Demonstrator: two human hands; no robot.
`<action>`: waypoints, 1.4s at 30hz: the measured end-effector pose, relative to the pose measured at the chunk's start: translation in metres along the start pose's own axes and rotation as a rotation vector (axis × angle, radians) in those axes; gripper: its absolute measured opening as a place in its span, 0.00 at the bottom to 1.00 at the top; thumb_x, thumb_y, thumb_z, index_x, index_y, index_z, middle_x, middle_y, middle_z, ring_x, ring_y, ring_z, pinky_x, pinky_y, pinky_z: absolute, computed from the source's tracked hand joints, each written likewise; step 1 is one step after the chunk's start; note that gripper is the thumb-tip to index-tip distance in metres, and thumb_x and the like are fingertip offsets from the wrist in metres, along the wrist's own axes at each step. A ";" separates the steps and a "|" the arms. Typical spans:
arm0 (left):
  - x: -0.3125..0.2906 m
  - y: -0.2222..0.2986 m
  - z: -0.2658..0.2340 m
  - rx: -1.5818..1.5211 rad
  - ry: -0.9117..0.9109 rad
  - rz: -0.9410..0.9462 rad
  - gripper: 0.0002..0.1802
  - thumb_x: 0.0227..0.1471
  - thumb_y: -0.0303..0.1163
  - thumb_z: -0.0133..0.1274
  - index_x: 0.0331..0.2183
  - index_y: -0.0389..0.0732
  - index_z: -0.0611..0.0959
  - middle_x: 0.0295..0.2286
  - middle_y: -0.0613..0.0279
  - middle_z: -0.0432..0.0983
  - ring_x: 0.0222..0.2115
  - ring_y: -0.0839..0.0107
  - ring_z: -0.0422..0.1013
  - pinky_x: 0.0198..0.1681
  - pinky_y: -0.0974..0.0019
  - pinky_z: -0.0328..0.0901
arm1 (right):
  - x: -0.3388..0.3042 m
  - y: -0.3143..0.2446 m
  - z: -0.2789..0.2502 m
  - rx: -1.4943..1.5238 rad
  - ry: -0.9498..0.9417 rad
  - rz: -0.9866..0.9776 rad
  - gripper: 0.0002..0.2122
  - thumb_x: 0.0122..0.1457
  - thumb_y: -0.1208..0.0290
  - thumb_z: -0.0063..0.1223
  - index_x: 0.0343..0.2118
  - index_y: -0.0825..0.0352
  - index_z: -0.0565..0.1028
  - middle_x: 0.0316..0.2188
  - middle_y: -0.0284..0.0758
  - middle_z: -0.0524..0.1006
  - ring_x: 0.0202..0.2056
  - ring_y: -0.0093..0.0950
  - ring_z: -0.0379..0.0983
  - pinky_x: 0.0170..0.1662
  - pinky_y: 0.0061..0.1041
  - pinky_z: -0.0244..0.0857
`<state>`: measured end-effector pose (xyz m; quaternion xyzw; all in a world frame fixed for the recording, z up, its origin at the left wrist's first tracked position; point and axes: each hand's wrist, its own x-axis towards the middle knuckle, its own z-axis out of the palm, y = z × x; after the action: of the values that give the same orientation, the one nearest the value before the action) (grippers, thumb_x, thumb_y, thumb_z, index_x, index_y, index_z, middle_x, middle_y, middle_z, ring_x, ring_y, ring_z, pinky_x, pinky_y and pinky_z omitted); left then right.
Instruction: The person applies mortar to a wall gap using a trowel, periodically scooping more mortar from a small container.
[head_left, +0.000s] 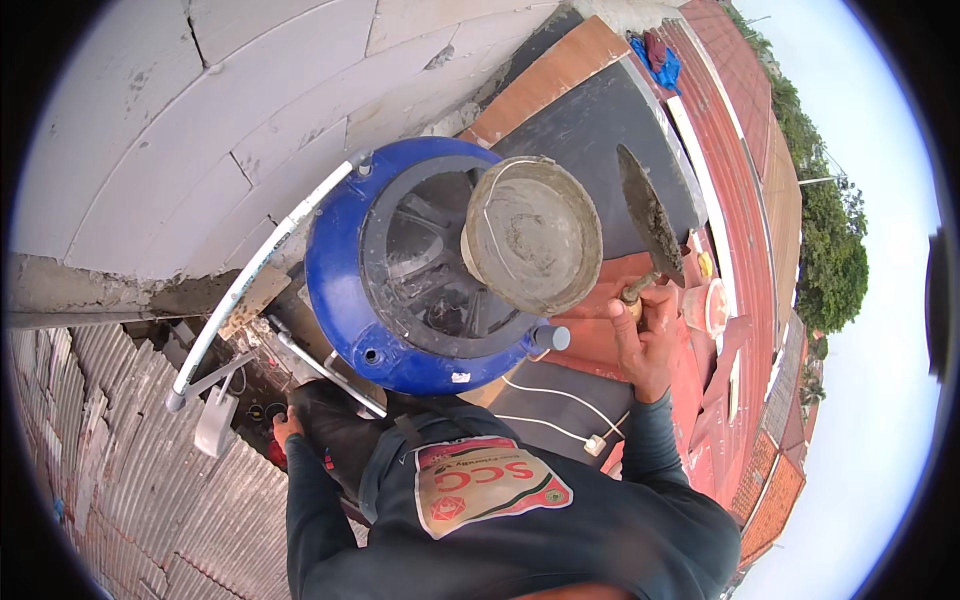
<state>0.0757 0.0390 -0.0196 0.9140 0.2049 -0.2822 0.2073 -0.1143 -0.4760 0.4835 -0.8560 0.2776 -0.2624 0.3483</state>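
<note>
My right hand (645,335) is closed round the handle of a pointing trowel (648,205), its blade tilted up and coated with grey mortar. To the left of the blade, a bucket of wet mortar (530,235) rests on the dark lid of a blue water tank (335,270). A thin wire handle lies across the bucket's mouth. Down at the left, my left hand (288,425) is beside my dark trouser leg (335,430). Its fingers are mostly hidden, so their grip cannot be made out.
A pale block wall (250,110) rises behind the tank. A white pipe (265,255) runs along the left, above corrugated roofing (150,470). Right of the tank are red metal sheets (745,130), a small pinkish tub (706,305) and a white cable (560,395).
</note>
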 end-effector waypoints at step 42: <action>-0.025 0.000 0.003 -0.087 0.089 0.044 0.33 0.53 0.59 0.57 0.48 0.39 0.83 0.45 0.45 0.82 0.48 0.46 0.76 0.53 0.50 0.67 | 0.118 0.079 -0.039 -1.007 -0.416 -0.238 0.13 0.64 0.64 0.55 0.37 0.73 0.78 0.30 0.46 0.80 0.33 0.49 0.78 0.36 0.42 0.71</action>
<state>0.0553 0.0308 -0.0067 0.9200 0.2060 -0.2273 0.2438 -0.0783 -0.6189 0.4792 -0.9759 0.1954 0.0396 -0.0883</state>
